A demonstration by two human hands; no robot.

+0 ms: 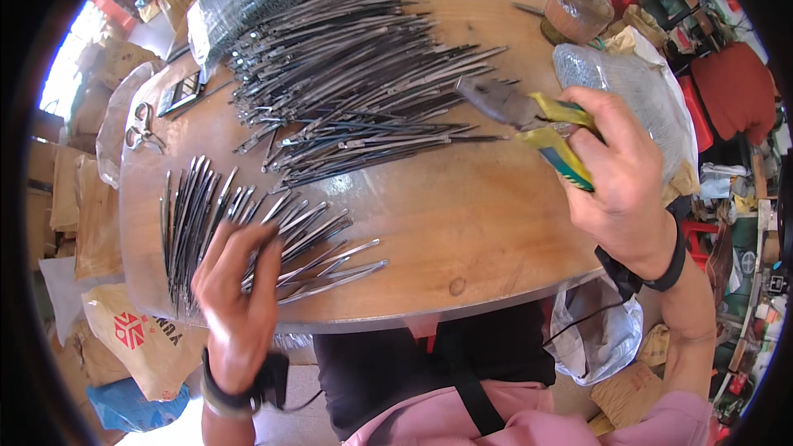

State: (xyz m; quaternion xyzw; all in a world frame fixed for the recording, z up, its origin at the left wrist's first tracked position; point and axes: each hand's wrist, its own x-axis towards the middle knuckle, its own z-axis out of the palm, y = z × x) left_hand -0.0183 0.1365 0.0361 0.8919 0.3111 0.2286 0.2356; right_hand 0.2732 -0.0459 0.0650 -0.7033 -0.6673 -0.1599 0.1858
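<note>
Pliers (529, 120) with yellow-and-green handles sit in the right hand (615, 177), which is clenched around the handles; the grey jaws point left and slightly up the picture, toward the large heap of metal rods (355, 74) on the far half of the wooden table (462, 223). Jaws appear nearly closed and hold nothing that I can make out. Left hand (239, 293) lies on the near-left fan of metal strips (239, 227), fingers (260, 252) curled over several of them, thumb side toward the table edge; whether it is pinching a single strip or only pressing on the bunch I cannot tell. Long axis of the fanned strips runs from the near table edge away and to the right, their free ends spreading toward the table's middle. Pliers hang well apart from that fan, to its right and farther up the table, with bare wood between. Nearest stock to the plier tips is the lower fringe of the large heap, just beside them; nearest stock to the left hand is the fan under it. Scissors (142, 128) lie at the far left edge, a brown tape roll (578, 8) at the far right, and a clear bag (636, 99) of small parts sits behind the right hand.
</note>
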